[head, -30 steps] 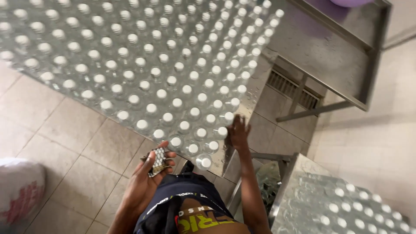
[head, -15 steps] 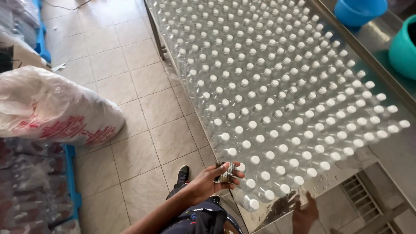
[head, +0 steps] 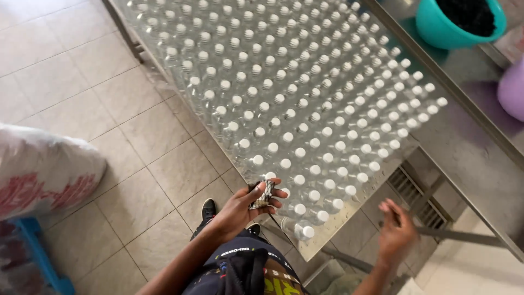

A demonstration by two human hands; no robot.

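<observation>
A small stack of flat silvery pieces (head: 262, 195) sits clamped in the fingers (head: 271, 188) of the left hand (head: 243, 206), just short of the nearest capped clear bottles (head: 305, 104) at the desk (head: 349, 214) corner. The right hand (head: 397, 232) — half a second ago low under the edge — has risen, fingers apart and blurred, empty. Beyond the bottles stands a teal tub (head: 443, 30); behind the left fingers, tiled floor (head: 109, 109).

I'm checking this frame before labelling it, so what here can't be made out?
- Stack in the left hand: head view, fingers cover most of it and it is too small to tell its kind.
- Right hand: motion-blurred, grip unclear.
- Teal tub: cut by the top edge, dark contents unclear.
- Bottles: far rows cut off at the top.
- White sack: cut by the left edge.
</observation>
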